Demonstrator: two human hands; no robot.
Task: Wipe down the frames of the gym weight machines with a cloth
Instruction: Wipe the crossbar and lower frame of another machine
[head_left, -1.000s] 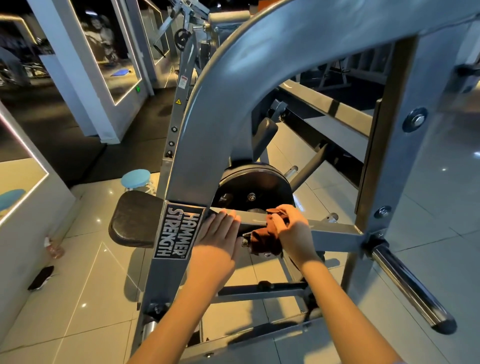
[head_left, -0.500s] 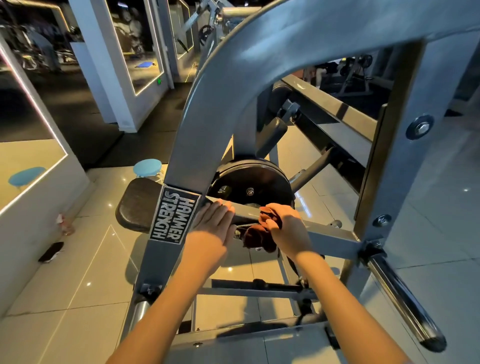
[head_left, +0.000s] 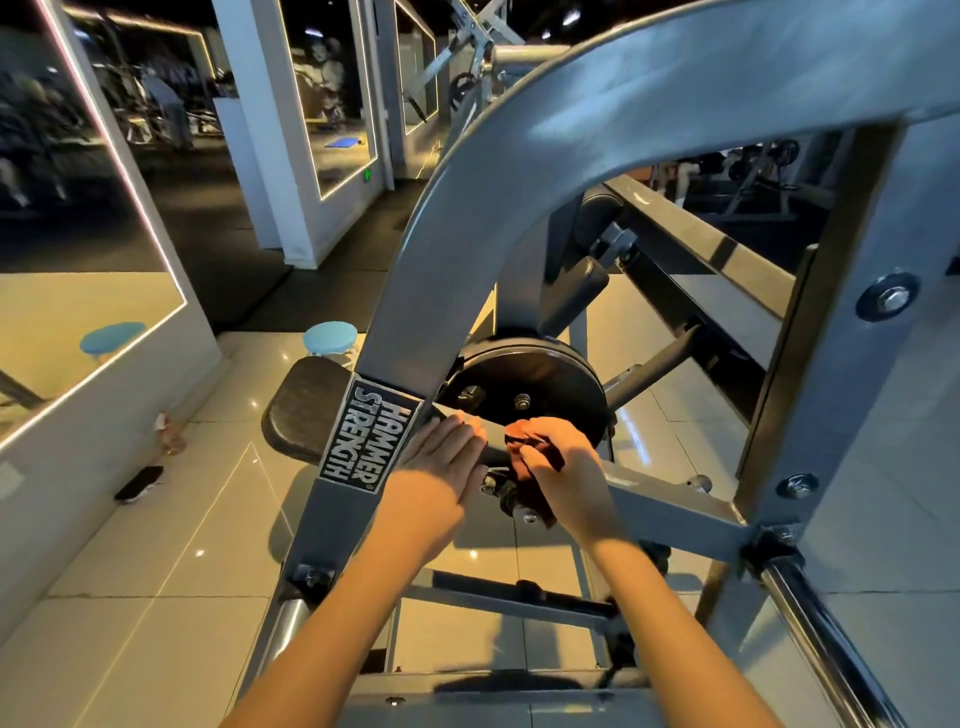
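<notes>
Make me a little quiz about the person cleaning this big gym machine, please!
1. True or false: the right grip holds a reddish-brown cloth on the grey crossbar.
2. Where does the left grip rest? A) on a blue stool B) flat on the crossbar, beside the Hammer Strength label C) on a chrome peg
3. Fill in: the round black thing behind both grips is a weight ____.

Key: 1 true; 2 B; 3 plate.
</notes>
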